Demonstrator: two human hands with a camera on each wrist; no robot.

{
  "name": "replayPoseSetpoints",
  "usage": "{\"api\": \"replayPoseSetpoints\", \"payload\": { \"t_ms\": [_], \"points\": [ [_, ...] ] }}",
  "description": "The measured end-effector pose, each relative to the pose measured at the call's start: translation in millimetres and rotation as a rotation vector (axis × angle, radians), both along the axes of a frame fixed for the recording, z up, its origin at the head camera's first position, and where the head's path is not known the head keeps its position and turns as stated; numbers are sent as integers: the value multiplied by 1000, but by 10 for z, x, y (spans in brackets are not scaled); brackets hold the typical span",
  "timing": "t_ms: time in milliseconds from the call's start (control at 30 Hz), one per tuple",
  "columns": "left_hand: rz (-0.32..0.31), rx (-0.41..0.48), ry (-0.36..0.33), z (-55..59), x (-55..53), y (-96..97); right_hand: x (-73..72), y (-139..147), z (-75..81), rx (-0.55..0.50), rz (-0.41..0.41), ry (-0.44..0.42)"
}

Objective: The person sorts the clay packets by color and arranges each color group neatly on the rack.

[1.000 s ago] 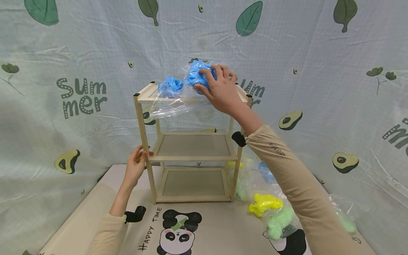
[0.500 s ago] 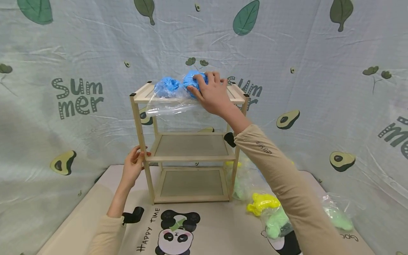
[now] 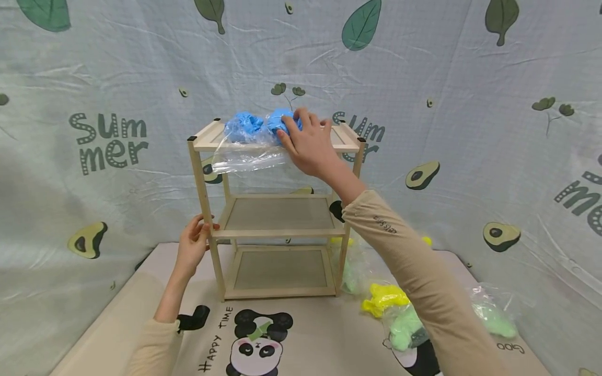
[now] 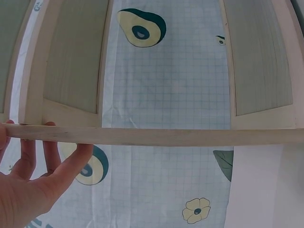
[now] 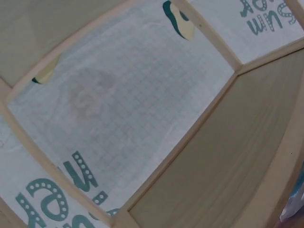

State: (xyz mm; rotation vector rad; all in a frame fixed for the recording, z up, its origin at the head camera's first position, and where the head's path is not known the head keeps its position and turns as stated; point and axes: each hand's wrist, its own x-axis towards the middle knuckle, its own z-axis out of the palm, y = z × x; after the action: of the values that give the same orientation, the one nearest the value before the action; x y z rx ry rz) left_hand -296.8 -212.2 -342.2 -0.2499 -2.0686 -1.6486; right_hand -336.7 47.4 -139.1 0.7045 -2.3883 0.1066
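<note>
The right hand (image 3: 310, 145) is holding the right blue crumpled lump in clear plastic (image 3: 276, 121), its bent fingers and thumb partly closed. The lump is sitting on or just above the pale wooden three-shelf rack's (image 3: 276, 233) top. The left hand (image 3: 192, 244) is gripping the rack's front left post, fingers bent around it.

For steady work, the left hand should be stopping wobbles, and the right should be pressing softly, without dragging the left blue crumpled lump in clear plastic (image 3: 244, 127). The loose plastic edge (image 3: 251, 161) is hanging over the front and may be catching fingers.

Right of the rack, a shiny yellow lump (image 3: 383, 299) and pale green bagged lumps (image 3: 404, 328) are lying on the surface (image 3: 324, 334). The tan right sleeve (image 3: 400, 258) is blocking some view there.
</note>
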Motion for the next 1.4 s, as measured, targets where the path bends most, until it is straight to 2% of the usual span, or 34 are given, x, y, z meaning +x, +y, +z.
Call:
{"api": "replayPoseSetpoints", "payload": {
  "t_ms": [233,500,733,933,1033,1133,1267,1400],
  "points": [
    [-9,21,24,-10,3,-10,5,48,-72,27,38,13],
    [-13,34,42,-12,-12,-4,4,156,-38,75,76,-53],
    [-11,24,28,-16,-31,-1,15,254,-46,88,110,-96],
    [-4,25,19,-16,-29,-11,86,319,-67,110,116,-84],
    [0,27,21,-8,-22,-8,123,376,-85,117,116,-58],
    [0,28,29,-1,-15,1,161,468,-111,102,131,14],
    [-7,37,40,-2,-15,13,216,658,-166,17,188,135],
    [-10,40,43,-16,-29,-1,252,888,-277,-68,248,218]
  ]
}}
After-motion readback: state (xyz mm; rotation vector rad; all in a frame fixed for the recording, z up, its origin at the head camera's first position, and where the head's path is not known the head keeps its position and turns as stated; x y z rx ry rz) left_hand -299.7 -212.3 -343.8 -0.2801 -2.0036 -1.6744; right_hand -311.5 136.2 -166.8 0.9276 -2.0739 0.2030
